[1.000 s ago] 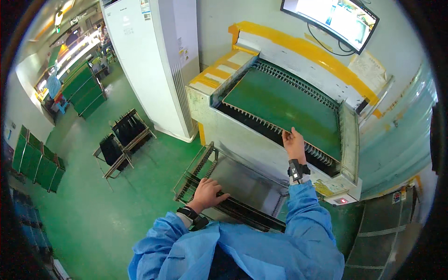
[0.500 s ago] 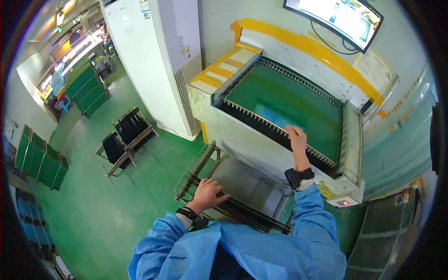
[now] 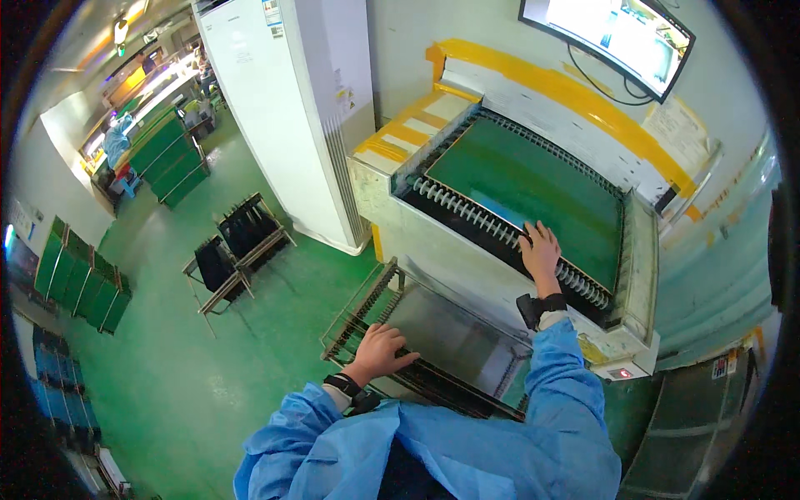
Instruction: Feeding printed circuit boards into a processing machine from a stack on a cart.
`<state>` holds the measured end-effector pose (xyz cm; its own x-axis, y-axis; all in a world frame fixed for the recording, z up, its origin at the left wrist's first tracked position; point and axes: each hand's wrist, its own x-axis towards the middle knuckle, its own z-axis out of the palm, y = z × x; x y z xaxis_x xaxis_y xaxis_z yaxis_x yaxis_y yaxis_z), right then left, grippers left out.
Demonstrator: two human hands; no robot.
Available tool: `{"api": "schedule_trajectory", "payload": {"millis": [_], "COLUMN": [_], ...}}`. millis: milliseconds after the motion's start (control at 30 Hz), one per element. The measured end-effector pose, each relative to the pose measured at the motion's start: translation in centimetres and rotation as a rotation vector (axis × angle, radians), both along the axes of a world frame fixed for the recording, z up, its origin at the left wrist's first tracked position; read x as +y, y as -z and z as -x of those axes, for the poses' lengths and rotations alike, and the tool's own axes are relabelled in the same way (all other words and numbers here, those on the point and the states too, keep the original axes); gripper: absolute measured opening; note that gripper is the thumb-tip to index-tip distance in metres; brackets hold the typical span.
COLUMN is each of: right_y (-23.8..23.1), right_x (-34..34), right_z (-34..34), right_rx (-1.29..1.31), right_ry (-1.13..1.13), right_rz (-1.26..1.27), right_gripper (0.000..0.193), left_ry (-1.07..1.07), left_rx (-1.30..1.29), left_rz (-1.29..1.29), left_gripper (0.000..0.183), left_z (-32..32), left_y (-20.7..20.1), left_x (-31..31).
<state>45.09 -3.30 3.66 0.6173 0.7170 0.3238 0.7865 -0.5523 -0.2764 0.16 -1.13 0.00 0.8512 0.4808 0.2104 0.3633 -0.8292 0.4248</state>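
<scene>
In the head view, a big green board (image 3: 529, 192) lies flat in the top of a white machine (image 3: 454, 250). A row of grey wheels (image 3: 467, 207) runs along the near side of the board. The right hand (image 3: 543, 252) is at the near edge of the board, with its back up. Its grip is apart and the fingers are spread; I cannot tell if the tips touch the board.

Lower down, the left hand (image 3: 381, 352) is over some dark sheets (image 3: 467, 389) in a metal rack (image 3: 372, 302). Its thumb sticks out to the right. I cannot tell if its grip is clamped on anything. The rack is just in front of the machine.

Yellow tape (image 3: 567, 92) runs along the back of the machine, and a screen (image 3: 617, 37) is above it. A tall white box (image 3: 275, 117) stands left of the machine, on the green floor (image 3: 183, 400).
</scene>
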Motion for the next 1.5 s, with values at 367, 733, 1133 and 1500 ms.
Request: {"api": "schedule_trajectory", "payload": {"millis": [367,733,1133,1500], "right_y": [0.0,0.1,4.0,7.2], "right_x": [0.1,-2.0,-13.4,-16.3], "right_z": [-1.4,2.0,17.3,23.5], "right_rx": [0.081,0.134,0.881,1.055], "right_ry": [-0.018,-0.188,-0.520,-0.421], "right_rz": [-0.005,-0.285,0.221,0.468], "right_gripper": [0.048,0.035,0.037,0.047], "left_ry": [-0.003,0.045,0.045,0.048], "left_rx": [-0.005,-0.029,-0.110,-0.113], "left_rz": [0.014,0.012,-0.021,-0.030], "left_gripper": [0.041,0.041,0.040,0.039], "left_z": [0.0,0.4,0.5,1.3], "left_y": [-0.4,0.4,0.0,0.5], "left_x": [0.0,0.3,0.0,-0.1]}}
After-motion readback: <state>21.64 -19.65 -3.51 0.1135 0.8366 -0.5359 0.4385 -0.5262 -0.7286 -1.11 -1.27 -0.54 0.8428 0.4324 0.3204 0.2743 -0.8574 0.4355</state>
